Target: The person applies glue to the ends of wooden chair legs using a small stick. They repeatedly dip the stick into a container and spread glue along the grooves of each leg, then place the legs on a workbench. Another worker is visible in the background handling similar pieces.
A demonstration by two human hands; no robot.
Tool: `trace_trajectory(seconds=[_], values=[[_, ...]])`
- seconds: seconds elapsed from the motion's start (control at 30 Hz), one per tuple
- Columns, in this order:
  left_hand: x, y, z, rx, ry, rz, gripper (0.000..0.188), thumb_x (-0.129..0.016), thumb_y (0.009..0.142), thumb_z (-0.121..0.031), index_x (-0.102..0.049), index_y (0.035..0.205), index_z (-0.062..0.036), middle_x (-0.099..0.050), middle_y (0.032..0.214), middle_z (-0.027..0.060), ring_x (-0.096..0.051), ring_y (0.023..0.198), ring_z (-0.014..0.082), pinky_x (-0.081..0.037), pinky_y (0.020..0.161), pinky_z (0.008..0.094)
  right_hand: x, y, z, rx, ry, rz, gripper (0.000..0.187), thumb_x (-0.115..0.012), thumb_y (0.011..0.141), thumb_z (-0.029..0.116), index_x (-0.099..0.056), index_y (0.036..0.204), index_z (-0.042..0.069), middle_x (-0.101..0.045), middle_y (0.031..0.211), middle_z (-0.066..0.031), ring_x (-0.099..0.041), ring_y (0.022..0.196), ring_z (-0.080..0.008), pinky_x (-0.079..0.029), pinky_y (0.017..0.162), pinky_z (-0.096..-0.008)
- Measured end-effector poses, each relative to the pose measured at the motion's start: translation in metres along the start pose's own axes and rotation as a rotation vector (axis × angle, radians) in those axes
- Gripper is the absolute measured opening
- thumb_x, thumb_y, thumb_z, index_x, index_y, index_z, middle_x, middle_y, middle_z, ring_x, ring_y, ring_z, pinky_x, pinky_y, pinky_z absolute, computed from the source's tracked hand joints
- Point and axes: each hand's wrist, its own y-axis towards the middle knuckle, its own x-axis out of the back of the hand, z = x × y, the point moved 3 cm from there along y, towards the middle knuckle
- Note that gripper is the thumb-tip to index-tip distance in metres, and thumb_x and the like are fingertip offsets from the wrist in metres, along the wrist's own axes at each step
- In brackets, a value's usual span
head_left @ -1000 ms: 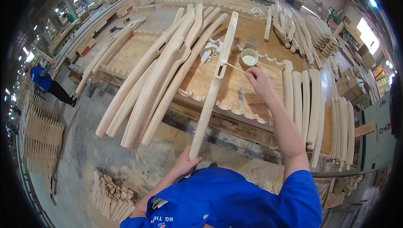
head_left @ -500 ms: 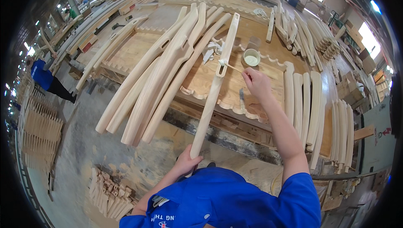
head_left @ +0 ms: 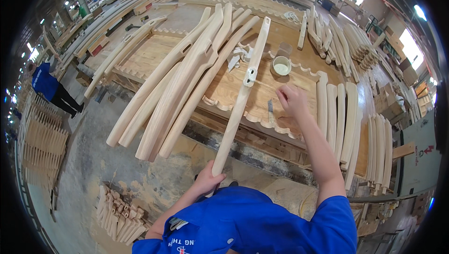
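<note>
My left hand (head_left: 207,179) is wrapped round the near end of a long pale wooden leg (head_left: 234,113), which slants away from me over the bench. White paste, apparently glue, shows in and around a slot (head_left: 251,74) partway along it. My right hand (head_left: 292,100) is closed in a pinch to the right of the slot, on a thin wooden stick (head_left: 267,84) that is blurred and points toward the slot. Just beyond this hand stands a small cup (head_left: 281,66) of whitish paste, with a clear cup (head_left: 284,48) behind it.
Several slotted wooden legs (head_left: 175,90) lie stacked to the left. A crumpled white cloth (head_left: 238,56) and a flat narrow tool (head_left: 270,110) rest on the scalloped-edge panel (head_left: 224,88). More curved pieces (head_left: 343,118) line the right side. A person (head_left: 49,85) in blue stands far left.
My right hand has drawn back slightly to the right and down, away from the slot. White paste is now spread around the slot. My left hand keeps its hold.
</note>
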Motion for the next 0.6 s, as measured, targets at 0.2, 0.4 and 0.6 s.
trace_trajectory(seconds=[0.2, 0.4, 0.6], values=[[0.0, 0.001, -0.002, -0.015, 0.02, 0.008, 0.049, -0.065, 0.079, -0.021, -0.044, 0.117, -0.001, -0.057, 0.074, 0.0091, -0.058, 0.052, 0.0167, -0.047, 0.048, 0.0308, 0.008, -0.001, 0.002, -0.077, 0.062, -0.069, 0.015, -0.059, 0.088, 0.021, -0.056, 0.078, 0.009, -0.061, 0.071, -0.0074, -0.06, 0.063, -0.0286, -0.046, 0.054, -0.0391], [0.001, -0.004, -0.005, -0.022, 0.075, -0.028, 0.047, -0.064, 0.079, -0.023, -0.044, 0.115, -0.0005, -0.058, 0.074, 0.0115, -0.06, 0.052, 0.0193, -0.048, 0.05, 0.0325, 0.033, 0.016, 0.028, 0.077, -0.217, 0.084, 0.01, -0.059, 0.084, 0.018, -0.057, 0.078, 0.01, -0.059, 0.07, -0.0063, -0.06, 0.066, -0.0265, -0.046, 0.056, -0.0384], [-0.002, -0.01, -0.021, 0.029, 0.179, -0.088, 0.047, -0.064, 0.078, -0.023, -0.044, 0.114, -0.0002, -0.062, 0.077, 0.0166, -0.063, 0.057, 0.0238, -0.05, 0.053, 0.0351, 0.044, 0.092, 0.089, 0.67, -0.69, 0.237, 0.005, -0.062, 0.07, 0.015, -0.059, 0.069, 0.011, -0.058, 0.066, -0.0012, -0.058, 0.066, -0.0187, -0.043, 0.059, -0.034]])
